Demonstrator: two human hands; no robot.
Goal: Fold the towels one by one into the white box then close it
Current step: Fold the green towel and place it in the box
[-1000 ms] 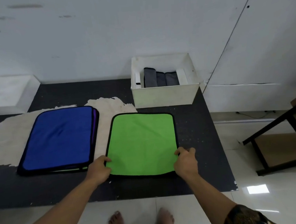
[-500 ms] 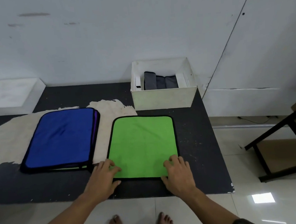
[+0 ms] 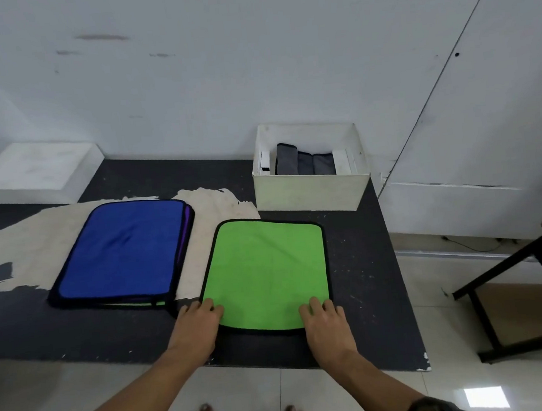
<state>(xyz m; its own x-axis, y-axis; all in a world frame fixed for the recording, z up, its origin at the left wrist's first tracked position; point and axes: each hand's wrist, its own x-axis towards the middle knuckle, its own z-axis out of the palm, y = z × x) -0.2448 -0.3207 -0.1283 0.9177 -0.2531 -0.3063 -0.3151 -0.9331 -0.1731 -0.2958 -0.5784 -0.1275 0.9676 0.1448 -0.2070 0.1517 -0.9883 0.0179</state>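
Head view: at nine o'clock a blue towel stack (image 3: 123, 252); centre, our left hand (image 3: 197, 325) and right hand (image 3: 324, 321) press flat, fingers spread, on a green towel (image 3: 266, 272); at one o'clock, the open white box (image 3: 311, 188).

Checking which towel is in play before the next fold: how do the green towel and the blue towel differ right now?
The green towel lies alone on the dark mat, in front of the white box; the blue towel tops a stack to its left, with purple and green edges showing beneath. Left hand and right hand rest on the green towel's near corners; the blue towel is untouched. Both lie flat and unfolded, with dark trim.
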